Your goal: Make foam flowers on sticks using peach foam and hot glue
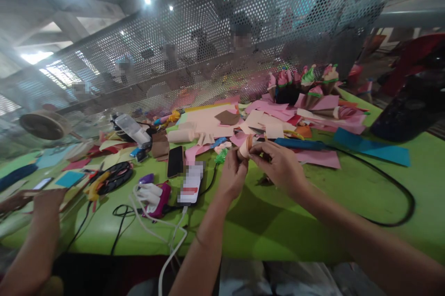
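Note:
My left hand [233,172] is closed around a small rolled craft piece [246,147], peach-coloured with a brown part at its lower side. From the right, my right hand [278,164] pinches the peach edge of the same piece, its thumb and fingers pressed together. Just behind the right hand lies a blue-handled tool [301,143] with a black cord. A green crinkled scrap [221,156] sits beside the left hand. Peach and pink sheets [257,122] spread out behind both hands.
Finished-looking cone crafts [308,78] stand at the back right near a dark bottle [410,106]. A charging phone [191,182], a black phone [175,161] and a pink power strip [160,201] lie left. A co-worker's arm [43,222] rests at far left. A perforated metal screen [208,41] stands behind.

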`<state>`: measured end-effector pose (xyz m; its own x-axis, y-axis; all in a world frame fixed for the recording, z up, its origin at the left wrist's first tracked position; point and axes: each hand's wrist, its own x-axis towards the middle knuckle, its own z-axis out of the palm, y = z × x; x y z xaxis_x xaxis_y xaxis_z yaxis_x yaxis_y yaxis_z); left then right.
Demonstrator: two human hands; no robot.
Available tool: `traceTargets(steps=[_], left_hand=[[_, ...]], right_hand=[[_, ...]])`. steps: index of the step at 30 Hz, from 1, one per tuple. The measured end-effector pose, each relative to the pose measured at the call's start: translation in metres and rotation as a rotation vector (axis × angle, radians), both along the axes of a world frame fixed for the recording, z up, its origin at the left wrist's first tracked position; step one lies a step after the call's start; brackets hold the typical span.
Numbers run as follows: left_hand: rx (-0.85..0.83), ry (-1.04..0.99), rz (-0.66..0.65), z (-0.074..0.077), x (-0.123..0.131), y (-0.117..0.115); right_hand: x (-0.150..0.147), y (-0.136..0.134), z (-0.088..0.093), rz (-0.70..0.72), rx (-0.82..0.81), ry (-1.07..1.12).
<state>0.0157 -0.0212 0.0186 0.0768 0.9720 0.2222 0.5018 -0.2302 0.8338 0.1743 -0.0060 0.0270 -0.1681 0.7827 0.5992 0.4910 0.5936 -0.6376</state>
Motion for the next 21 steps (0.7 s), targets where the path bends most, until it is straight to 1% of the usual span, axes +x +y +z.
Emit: traceTargets(steps=[5,11,17,21], left_hand=[[0.056,0.099,-0.012,-0.0028,-0.0017,0.0011],[0.056,0.117,-0.005,-0.0018,-0.0004,0.0003],[0.029,0.020,-0.034,-0.0014,0.0001,0.0003],[-0.073,-0.150,-0.033,-0.0016,-0.0023,0.0044]], right_hand=[[-0.0014,-0.0004,-0.0034,-0.008,-0.008,-0.049],[-0.0023,-0.0019,-0.0032,-0.006,0.016,-0.075],[-0.0026,-0.0006,-0.0021,-0.017,-0.001,-0.036],[0.0001,-0.0037,0.0042,0.064,-0.029,0.055]])
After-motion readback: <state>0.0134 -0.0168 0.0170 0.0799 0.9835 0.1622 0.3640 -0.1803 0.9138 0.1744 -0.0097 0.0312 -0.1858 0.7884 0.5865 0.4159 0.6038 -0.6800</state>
